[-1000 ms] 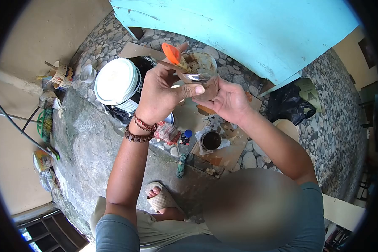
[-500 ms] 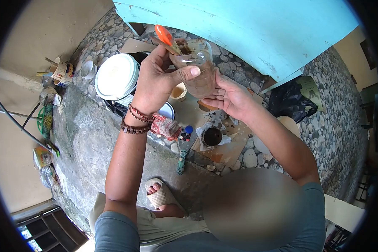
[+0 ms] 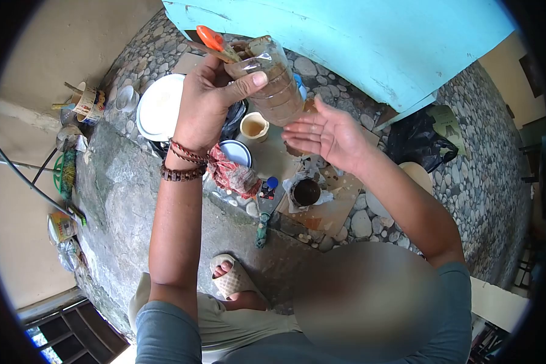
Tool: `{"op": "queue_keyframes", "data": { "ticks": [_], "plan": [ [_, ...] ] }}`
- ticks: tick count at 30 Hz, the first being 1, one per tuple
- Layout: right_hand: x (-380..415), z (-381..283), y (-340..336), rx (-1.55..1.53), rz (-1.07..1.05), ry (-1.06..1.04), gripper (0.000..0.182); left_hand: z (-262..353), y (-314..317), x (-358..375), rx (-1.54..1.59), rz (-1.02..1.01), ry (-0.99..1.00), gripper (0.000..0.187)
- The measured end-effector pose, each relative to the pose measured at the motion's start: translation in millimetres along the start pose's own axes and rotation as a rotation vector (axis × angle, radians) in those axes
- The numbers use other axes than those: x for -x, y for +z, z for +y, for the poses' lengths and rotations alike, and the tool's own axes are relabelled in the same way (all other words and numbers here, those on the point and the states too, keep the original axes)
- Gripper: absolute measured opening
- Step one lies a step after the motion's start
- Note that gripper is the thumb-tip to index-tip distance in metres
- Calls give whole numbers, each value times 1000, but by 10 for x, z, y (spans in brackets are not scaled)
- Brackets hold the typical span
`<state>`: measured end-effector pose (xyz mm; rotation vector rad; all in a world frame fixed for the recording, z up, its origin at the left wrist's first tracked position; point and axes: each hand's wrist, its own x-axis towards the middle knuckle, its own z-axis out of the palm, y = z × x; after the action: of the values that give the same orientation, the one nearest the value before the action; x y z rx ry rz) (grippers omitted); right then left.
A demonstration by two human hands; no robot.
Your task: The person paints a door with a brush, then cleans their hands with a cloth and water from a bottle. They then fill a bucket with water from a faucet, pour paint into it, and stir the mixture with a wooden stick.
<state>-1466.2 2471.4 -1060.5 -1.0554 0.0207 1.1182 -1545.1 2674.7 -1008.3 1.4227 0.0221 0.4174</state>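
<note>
1. Up at chest height, the left hand [image 3: 209, 100] is wrapped around a cut-open clear plastic bottle [image 3: 272, 82], thumb across its front wall and fingers behind, and it also pinches an orange-handled brush [image 3: 214, 41] against the bottle's rim.
2. The bottle is tilted, with its open mouth toward the upper left, and it hangs above a small cream cup [image 3: 254, 126] on the ground.
3. The right hand [image 3: 326, 133] is open, palm up, just below and beside the bottle's lower end; it grips nothing, and I cannot tell whether its fingertips touch the plastic.
4. By the look of it, the bottle is light, thin-walled and easily dented, and probably slick where the brown liquid has smeared it. A hold around the middle, as now, seems soundest, and a hard squeeze could push liquid out.
5. Contents: the bottle holds murky brown liquid in its lower part.
6. The cream cup holds a little tan liquid.
7. A dark round tin [image 3: 305, 191] sits on crumpled white paper and looks nearly black inside.
8. A white bucket lid [image 3: 159, 106] lies to the left.
9. A white-and-blue dish [image 3: 236, 151] sits beside a reddish rag [image 3: 232, 174].
10. All of this rests on a pebble floor [image 3: 467, 182].
</note>
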Motion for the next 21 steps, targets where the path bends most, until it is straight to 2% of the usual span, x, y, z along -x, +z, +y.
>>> {"op": "queue_keyframes", "data": {
  "ticks": [3,8,12,19,21],
  "plan": [
    [-49,-49,53,-79,-83,-108,69,-7,60,13,22,-20,-15,45],
    [-112,-21,87,-261,-269,-175,54,-18,116,14,-57,-42,46,46],
    [-150,-31,73,-258,-225,-182,47,-40,119,13,-109,-65,60,46],
    [-99,-44,-28,-13,-58,-156,42,-85,128,54,-273,-126,103,51],
    [-137,-28,-161,24,-29,-149,41,-100,137,76,-259,-127,34,53]
  ]
}}
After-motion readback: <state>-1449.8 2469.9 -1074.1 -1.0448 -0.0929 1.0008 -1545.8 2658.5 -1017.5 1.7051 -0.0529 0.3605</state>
